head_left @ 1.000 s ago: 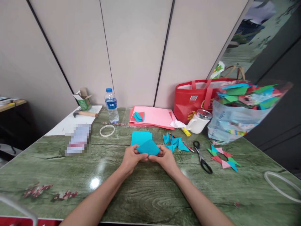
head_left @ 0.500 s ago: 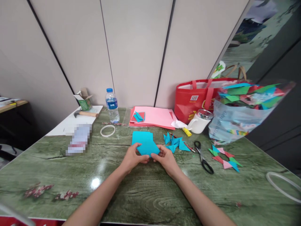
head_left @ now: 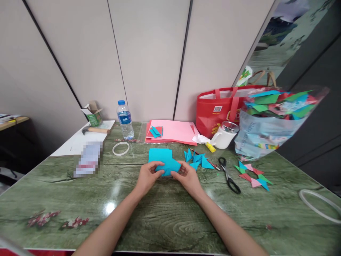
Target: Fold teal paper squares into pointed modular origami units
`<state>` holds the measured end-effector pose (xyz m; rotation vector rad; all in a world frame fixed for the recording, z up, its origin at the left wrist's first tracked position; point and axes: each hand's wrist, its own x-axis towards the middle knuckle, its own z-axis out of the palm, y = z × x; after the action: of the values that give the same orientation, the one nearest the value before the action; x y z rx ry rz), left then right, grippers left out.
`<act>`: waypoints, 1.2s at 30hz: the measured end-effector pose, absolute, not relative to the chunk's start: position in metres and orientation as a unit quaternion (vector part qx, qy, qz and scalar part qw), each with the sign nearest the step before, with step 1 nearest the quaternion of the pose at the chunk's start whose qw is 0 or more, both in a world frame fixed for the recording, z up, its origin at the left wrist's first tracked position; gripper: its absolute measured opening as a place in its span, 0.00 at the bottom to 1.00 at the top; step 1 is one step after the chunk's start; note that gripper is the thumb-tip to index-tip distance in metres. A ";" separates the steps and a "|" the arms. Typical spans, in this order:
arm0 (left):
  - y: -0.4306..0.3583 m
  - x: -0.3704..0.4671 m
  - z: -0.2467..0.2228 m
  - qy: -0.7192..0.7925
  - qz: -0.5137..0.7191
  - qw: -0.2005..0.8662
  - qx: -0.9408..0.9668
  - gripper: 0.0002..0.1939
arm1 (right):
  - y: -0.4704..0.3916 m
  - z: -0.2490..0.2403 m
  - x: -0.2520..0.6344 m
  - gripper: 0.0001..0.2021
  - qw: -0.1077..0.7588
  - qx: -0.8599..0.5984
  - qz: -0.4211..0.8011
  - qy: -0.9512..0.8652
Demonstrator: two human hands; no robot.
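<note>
A blue sheet of paper with folded edges [head_left: 169, 167] is held between both hands above the table. My left hand [head_left: 148, 175] pinches its left side, thumb and forefinger closed on it. On the right side, my right hand [head_left: 188, 175] grips the same sheet near its lower right edge. Just behind it lies a stack of blue paper [head_left: 157, 153], partly covered by the held sheet. To the right of my right hand, several folded blue pieces [head_left: 195, 158] rest on the table.
Black-handled scissors [head_left: 229, 175] and a ring of coloured folded pieces [head_left: 253, 175] lie to the right. Farther back stand a white mug [head_left: 225, 135], a red bag [head_left: 210, 112], a bag of folded papers [head_left: 262, 131], pink sheets [head_left: 177, 131] and a water bottle [head_left: 125, 121]. A hammer [head_left: 97, 130] is back left.
My left thumb has moved up and left on the held sheet, whose lower left part now looks folded or bent. The view has shifted slightly.
</note>
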<state>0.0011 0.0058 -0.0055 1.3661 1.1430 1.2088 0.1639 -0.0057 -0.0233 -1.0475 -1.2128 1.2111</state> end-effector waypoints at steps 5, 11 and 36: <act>0.005 0.001 -0.007 0.449 0.486 0.503 0.557 0.16 | -0.006 -0.023 0.166 0.11 0.521 -0.451 0.508 -0.517; 0.006 0.001 -0.010 0.462 0.477 0.493 0.562 0.18 | -0.007 -0.022 0.166 0.21 0.545 -0.441 0.490 -0.517; -0.002 0.006 0.005 0.494 0.456 0.464 0.577 0.10 | -0.006 -0.020 0.167 0.15 0.563 -0.470 0.419 -0.535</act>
<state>0.0062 -0.0025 0.0048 1.4170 1.2145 1.1200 0.1671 -0.0057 -0.0196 -1.1055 -1.2602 0.9875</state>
